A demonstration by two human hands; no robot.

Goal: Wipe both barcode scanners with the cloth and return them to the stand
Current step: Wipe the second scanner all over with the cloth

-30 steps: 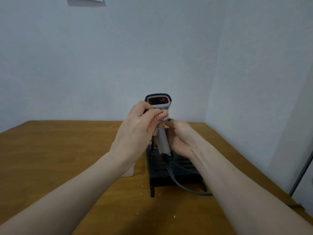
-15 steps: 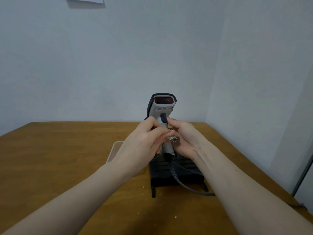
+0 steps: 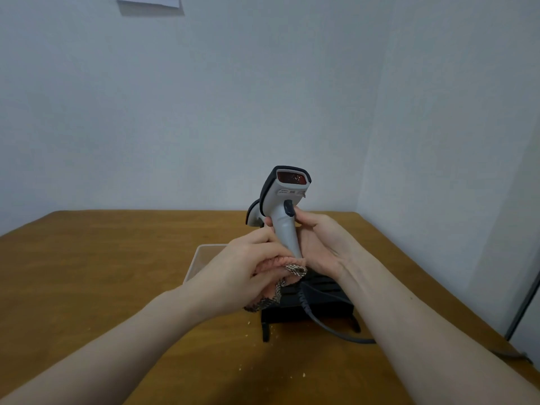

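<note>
Resting on: your wooden table (image 3: 87,273), which fills the lower view and meets the pale wall behind it.
Stand: the black stand (image 3: 318,302) sits on the table under your hands, slotted on top, with small feet at its front.
Tray: a pale shallow tray (image 3: 194,266) lies just left of the stand, mostly hidden by your left hand.
Held scanner: you hold a grey barcode scanner (image 3: 285,211) upright above the stand, its red window turned toward you and its dark trigger facing you.
Second scanner: another grey scanner (image 3: 253,213) shows just behind and left of the held one; only its head is visible, so you cannot tell how it sits.
Right hand: your right hand (image 3: 321,244) wraps the handle from the right, a fingertip beside the trigger.
Left hand: your left hand (image 3: 248,273) grips the cloth and presses it against the lower handle.
Cloth: the pink and patterned cloth (image 3: 280,283) is bunched at the handle's base, hanging toward the stand.
Cable: a dark cable (image 3: 321,325) runs from the handle's base across the stand to the right.
Crumbs: a few small specks (image 3: 248,323) lie on the table near the stand.
</note>
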